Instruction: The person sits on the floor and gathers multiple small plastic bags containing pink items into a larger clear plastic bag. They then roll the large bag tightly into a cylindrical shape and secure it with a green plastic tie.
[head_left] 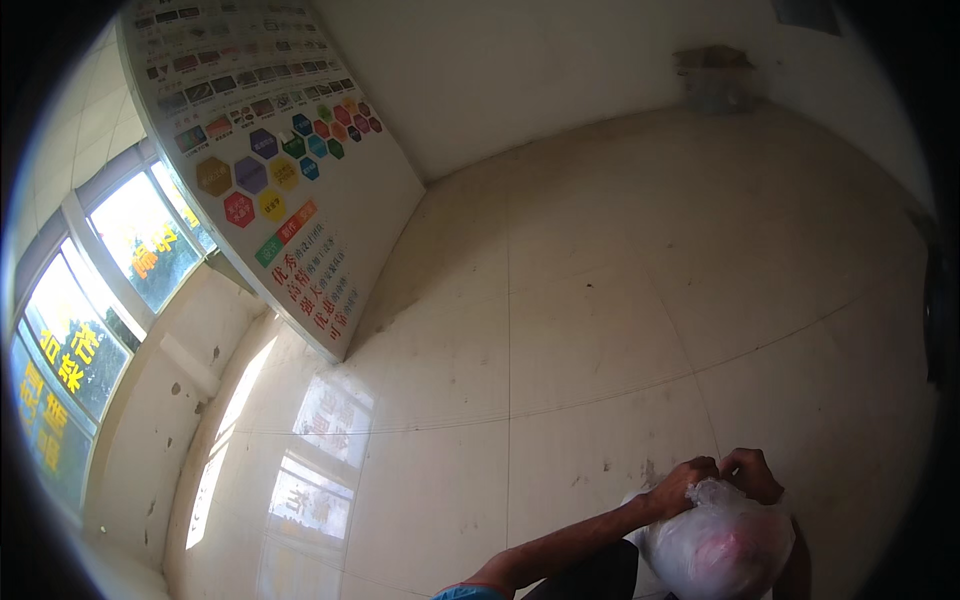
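A filled, translucent white plastic bag (712, 553) sits at the lower right, close to my body. Something pinkish red shows blurrily through its side; what it is I cannot make out. My left hand (686, 484), its forearm reaching in from the lower edge, is closed on the bag's gathered top. Just beside it my right hand (752, 474) has its fingers curled in at the same bunched plastic. Both hands' fingertips are partly hidden. My dark-clothed leg (597, 574) shows left of the bag.
Pale tiled floor (580, 340) with thin dark joints spreads ahead. At the left, a large white display board (380, 215) with coloured hexagons juts from the wall, near windows (75, 345). A clear bag-like bundle (718, 88) stands in the far right corner. Something dark (936, 315) lies at the right rim.
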